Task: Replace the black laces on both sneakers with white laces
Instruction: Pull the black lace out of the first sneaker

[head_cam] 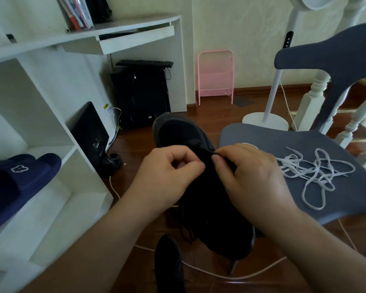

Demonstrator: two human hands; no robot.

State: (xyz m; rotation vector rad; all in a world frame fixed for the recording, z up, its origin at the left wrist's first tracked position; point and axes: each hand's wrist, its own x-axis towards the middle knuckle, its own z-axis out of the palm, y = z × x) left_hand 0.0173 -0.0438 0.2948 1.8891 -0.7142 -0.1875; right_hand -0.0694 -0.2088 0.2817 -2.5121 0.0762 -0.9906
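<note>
1. No brand or writing can be read. The navy slippers point(19, 176) on the low shelf at my near left carry a small white outline emblem, not letters; a yellow sticker by the wall socket is too small to make out.
2. The black sneaker point(184, 134) I work on is so dark that its eyelets and lace rows blend together; only its toe shows clearly, pointing far from me, and my hands cover its middle. The second sneaker point(169, 263) lies near me on the wooden floor, cut off by the bottom edge.
3. My left hand point(167, 172) is curled, thumb and fingertips pinched together at the sneaker's left lacing edge; what exactly they pinch I cannot tell.
4. My right hand point(247, 172) is also curled, thumb and forefinger pinching a strand of black lace point(217, 154) over the tongue.
5. The white laces point(317, 174) lie in a loose tangle on the seat of the grey chair point(262, 136) to my right, apart from both hands.
</note>
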